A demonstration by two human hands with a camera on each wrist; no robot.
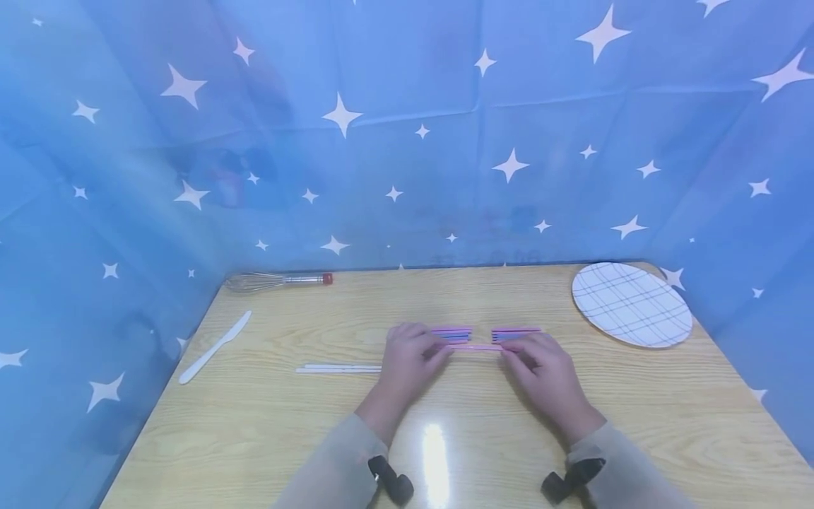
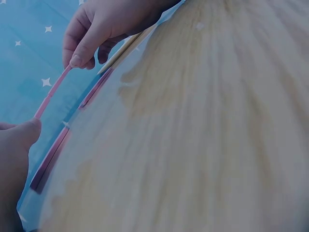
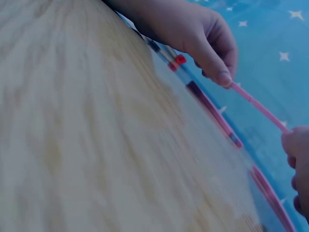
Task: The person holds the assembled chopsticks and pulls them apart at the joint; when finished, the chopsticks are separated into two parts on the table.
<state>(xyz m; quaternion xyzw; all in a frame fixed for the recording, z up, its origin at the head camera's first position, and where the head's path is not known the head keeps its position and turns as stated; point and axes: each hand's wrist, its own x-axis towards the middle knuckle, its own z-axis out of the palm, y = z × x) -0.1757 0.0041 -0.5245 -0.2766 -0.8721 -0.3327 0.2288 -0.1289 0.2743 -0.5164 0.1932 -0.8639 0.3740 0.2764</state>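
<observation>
star-printed cloth [image 1: 375, 162] backs the desk [image 1: 242, 424]; left fingers [image 1: 439, 358] and right fingers [image 1: 516, 365] pinch opposite ends of a pink stick [image 1: 473, 347], its long axis running sideways between them, neither hand nearer.

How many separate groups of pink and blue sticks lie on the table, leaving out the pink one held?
2: the left group by the left hand, the right group by the right hand. The hands partly cover both, so more may be hidden.
</observation>
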